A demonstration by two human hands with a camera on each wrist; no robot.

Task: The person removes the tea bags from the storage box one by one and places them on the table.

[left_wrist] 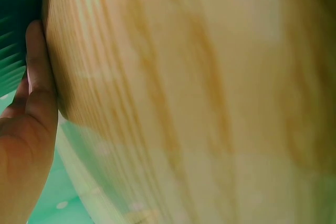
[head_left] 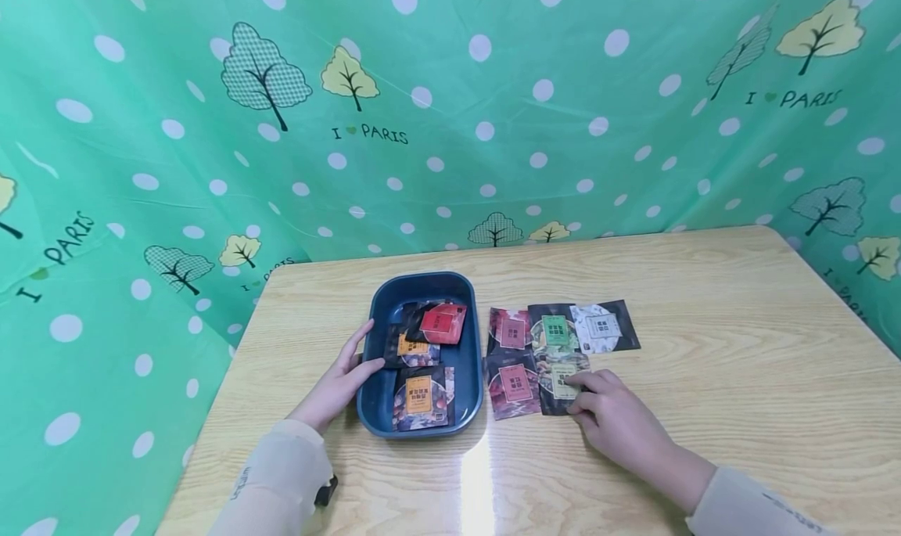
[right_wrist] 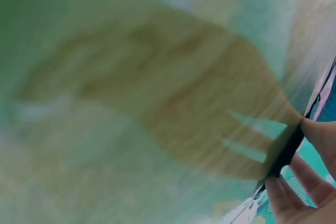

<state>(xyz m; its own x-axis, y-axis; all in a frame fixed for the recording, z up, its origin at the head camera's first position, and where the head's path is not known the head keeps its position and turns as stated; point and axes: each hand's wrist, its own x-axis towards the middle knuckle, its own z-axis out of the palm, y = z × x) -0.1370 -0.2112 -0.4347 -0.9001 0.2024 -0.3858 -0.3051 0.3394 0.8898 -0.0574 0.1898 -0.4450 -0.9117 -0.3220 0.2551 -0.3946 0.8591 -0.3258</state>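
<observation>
A dark blue tub point(head_left: 479, 364) stands on the table with several food pouches inside, among them a red-labelled pouch point(head_left: 446, 325) and an orange-labelled pouch point(head_left: 420, 401). My left hand point(head_left: 338, 383) holds the tub's left rim, thumb over the edge and fingers stretched along the outer wall; the left wrist view shows the hand point(left_wrist: 34, 98) at the far left. To the right of the tub, my right hand point(head_left: 619, 419) pinches the right edge of a pouch with a pale green label point(head_left: 559, 375). In the right wrist view, thumb and fingertips point(right_wrist: 273, 184) meet at a dark edge.
Beside the pinched pouch lie two pink-labelled pouches point(head_left: 514, 387), a green-labelled pouch point(head_left: 552, 325) and a white-and-black pouch point(head_left: 605, 326), some overlapping. The wooden table point(head_left: 739, 325) reaches a green patterned cloth point(head_left: 450, 168) at the back and sides.
</observation>
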